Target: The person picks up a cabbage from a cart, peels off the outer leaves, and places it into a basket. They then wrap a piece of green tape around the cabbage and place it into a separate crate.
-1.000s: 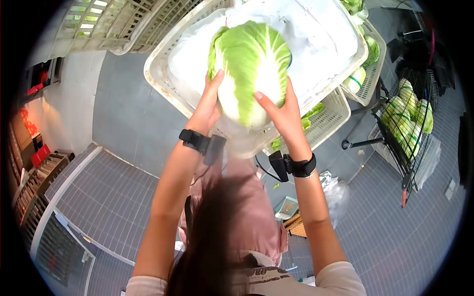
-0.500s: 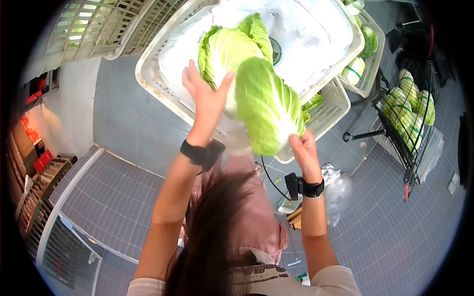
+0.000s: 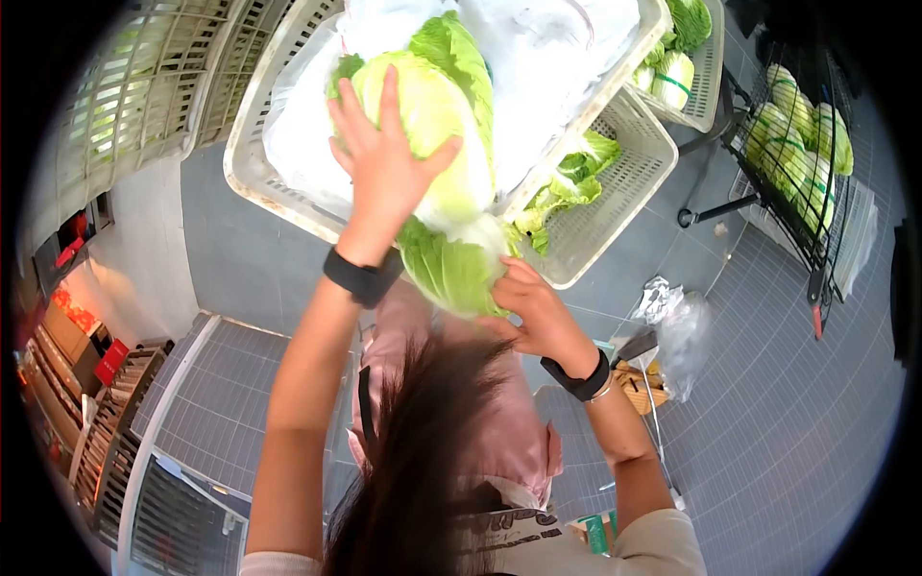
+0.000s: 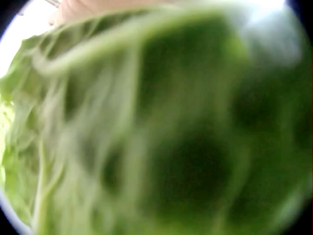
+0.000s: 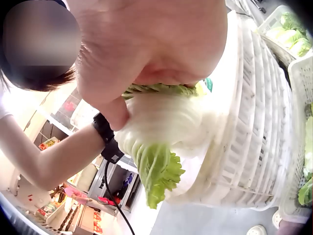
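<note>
Over the white crate (image 3: 248, 144) at twelve o'clock, the left hand (image 3: 386, 178), fingers spread wide, rests on the cabbage (image 3: 451, 168), seemingly bracing it, while a leaf (image 3: 444, 264) at its six is pinched by the right hand's (image 3: 538, 305) bent fingers, apparently for pulling.

From here I see a big leaf (image 4: 146, 127) right against the left wrist, blurred, pale-ribbed, crinkled at one side, bare hand (image 4: 98, 9) just above.

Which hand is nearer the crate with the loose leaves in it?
Right. In the head view, the right hand grips a leaf just below the crate; the left hand rests on the cabbage, farther left.
</note>
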`<state>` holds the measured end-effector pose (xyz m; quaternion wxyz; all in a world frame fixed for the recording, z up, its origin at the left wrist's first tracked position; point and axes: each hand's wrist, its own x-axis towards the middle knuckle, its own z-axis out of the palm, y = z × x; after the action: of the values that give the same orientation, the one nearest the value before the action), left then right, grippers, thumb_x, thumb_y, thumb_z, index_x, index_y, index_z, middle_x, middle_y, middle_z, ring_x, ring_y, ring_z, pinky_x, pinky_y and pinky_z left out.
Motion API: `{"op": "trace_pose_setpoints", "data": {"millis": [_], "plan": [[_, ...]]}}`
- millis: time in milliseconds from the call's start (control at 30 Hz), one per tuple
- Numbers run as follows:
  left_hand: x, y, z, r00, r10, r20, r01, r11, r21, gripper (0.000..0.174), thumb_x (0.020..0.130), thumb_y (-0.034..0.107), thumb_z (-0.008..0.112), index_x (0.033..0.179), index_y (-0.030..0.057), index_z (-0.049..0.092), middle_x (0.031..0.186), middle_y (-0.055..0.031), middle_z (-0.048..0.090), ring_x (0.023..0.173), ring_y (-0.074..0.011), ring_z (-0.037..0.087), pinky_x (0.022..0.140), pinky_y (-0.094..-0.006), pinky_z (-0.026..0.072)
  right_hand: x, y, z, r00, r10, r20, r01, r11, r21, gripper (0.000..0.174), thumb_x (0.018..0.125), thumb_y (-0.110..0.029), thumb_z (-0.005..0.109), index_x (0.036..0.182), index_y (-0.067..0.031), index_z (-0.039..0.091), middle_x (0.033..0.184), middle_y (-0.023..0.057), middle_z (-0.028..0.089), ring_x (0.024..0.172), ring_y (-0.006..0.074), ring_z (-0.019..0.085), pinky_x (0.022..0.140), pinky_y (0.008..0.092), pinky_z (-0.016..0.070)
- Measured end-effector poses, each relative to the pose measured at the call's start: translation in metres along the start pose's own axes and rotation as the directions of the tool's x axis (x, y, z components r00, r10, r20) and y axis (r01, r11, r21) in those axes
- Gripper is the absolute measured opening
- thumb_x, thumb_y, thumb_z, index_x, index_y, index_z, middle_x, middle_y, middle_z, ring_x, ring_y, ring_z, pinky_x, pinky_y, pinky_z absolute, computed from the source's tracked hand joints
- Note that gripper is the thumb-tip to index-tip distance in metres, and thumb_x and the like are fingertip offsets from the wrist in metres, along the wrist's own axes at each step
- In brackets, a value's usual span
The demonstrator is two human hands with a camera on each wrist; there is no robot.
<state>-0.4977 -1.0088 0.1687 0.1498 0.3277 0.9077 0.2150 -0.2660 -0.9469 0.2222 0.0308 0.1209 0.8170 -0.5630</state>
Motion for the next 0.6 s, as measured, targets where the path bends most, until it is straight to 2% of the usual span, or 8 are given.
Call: {"op": "trace_pose_setpoints", "data": {"millis": [67, 100, 200, 233, 333, 433, 533, 600], "plan": [[0.01, -0.031, 0.001, 1.0, -0.007, 0.01, 0.008, 0.995, -0.095, 0.106, 0.073, 0.058, 0.075, 0.155, 0.0222, 0.018, 0.153, -0.0355, 0.009, 0.142, -0.0549, 0.006, 0.108, -0.068, 0.0128, -0.003, -0.003, 0.002, 0.997, 0.02, -0.08, -0.015, 0.998, 0.066, 0.024, 0.079, -0.014, 0.073, 0.076, -0.002, 0.053, 0.075, 0.0161, 0.051, 0.083, 0.0381, 0.053, 0.105, 0.0495, 0.0396], [0.014, -0.045, 0.001, 0.999, -0.026, 0.034, 0.03, 0.992, -0.122, 0.105, 0.072, 0.059, 0.075, 0.154, 0.0229, 0.02, 0.152, -0.0355, 0.011, 0.142, -0.0529, 0.011, 0.109, -0.0651, 0.0158, -0.003, -0.006, 0.004, 0.998, 0.019, -0.067, -0.013, 0.997, 0.077, 0.023, 0.079, -0.014, 0.073, 0.076, -0.0021, 0.053, 0.076, 0.0163, 0.051, 0.085, 0.0387, 0.053, 0.106, 0.05, 0.0389], [0.018, -0.064, -0.009, 0.991, -0.044, 0.13, 0.066, 0.983, -0.174, 0.105, 0.072, 0.061, 0.074, 0.154, 0.0234, 0.019, 0.152, -0.0359, 0.011, 0.142, -0.0509, 0.013, 0.11, -0.0617, 0.017, 0.004, -0.014, 0.006, 1.0, -0.013, -0.022, 0.015, 0.997, 0.075, 0.023, 0.081, -0.016, 0.071, 0.076, -0.0022, 0.053, 0.077, 0.0164, 0.051, 0.09, 0.0402, 0.053, 0.108, 0.0515, 0.0367], [0.017, -0.065, -0.01, 0.985, -0.053, 0.166, 0.085, 0.977, -0.195, 0.105, 0.073, 0.059, 0.075, 0.154, 0.0235, 0.019, 0.151, -0.0367, 0.01, 0.143, -0.0498, 0.014, 0.112, -0.058, 0.0188, 0.005, -0.017, 0.006, 0.999, -0.035, 0.012, 0.034, 0.997, 0.068, 0.023, 0.082, -0.016, 0.07, 0.076, -0.0021, 0.053, 0.077, 0.0163, 0.05, 0.091, 0.0405, 0.052, 0.109, 0.0521, 0.036], [0.019, -0.074, -0.007, 0.99, 0.01, 0.144, 0.029, 0.963, -0.267, 0.104, 0.073, 0.057, 0.076, 0.154, 0.0221, 0.019, 0.151, -0.0374, 0.01, 0.142, -0.0508, 0.014, 0.112, -0.0565, 0.0213, 0.002, -0.02, 0.009, 0.999, -0.05, 0.021, 0.048, 0.997, 0.063, 0.024, 0.083, -0.017, 0.069, 0.076, -0.0016, 0.052, 0.077, 0.0164, 0.05, 0.091, 0.0409, 0.052, 0.11, 0.0534, 0.0345], [0.019, -0.072, -0.009, 0.976, 0.008, 0.218, 0.067, 0.941, -0.331, 0.096, 0.082, 0.041, 0.073, 0.155, 0.0158, 0.017, 0.154, -0.0337, 0.005, 0.145, -0.0479, 0.001, 0.116, -0.0533, 0.0174, -0.002, -0.019, 0.01, 0.999, -0.044, 0.006, 0.044, 0.999, 0.023, 0.024, 0.083, -0.017, 0.069, 0.077, -0.0009, 0.052, 0.077, 0.0175, 0.05, 0.09, 0.0412, 0.052, 0.11, 0.0539, 0.0343], [0.022, -0.071, -0.01, 0.965, 0.004, 0.262, 0.096, 0.924, -0.369, 0.096, 0.082, 0.041, 0.073, 0.155, 0.0158, 0.016, 0.154, -0.0348, 0.004, 0.145, -0.0481, -0.001, 0.116, -0.0535, 0.0168, -0.009, -0.018, 0.018, 0.998, -0.018, -0.061, 0.019, 1.0, 0.016, 0.025, 0.083, -0.016, 0.069, 0.077, -0.0001, 0.051, 0.077, 0.0185, 0.048, 0.086, 0.0408, 0.052, 0.111, 0.0542, 0.034], [0.024, -0.076, -0.004, 0.976, 0.02, 0.218, 0.064, 0.927, -0.371, 0.1, 0.077, 0.051, 0.074, 0.154, 0.019, 0.019, 0.151, -0.0383, 0.008, 0.143, -0.0513, 0.009, 0.114, -0.0557, 0.0213, -0.012, -0.016, 0.015, 0.995, 0.047, -0.086, -0.043, 0.998, 0.052, 0.025, 0.083, -0.015, 0.07, 0.077, 0.0004, 0.05, 0.077, 0.0186, 0.047, 0.083, 0.0401, 0.052, 0.111, 0.0543, 0.0337]]}}
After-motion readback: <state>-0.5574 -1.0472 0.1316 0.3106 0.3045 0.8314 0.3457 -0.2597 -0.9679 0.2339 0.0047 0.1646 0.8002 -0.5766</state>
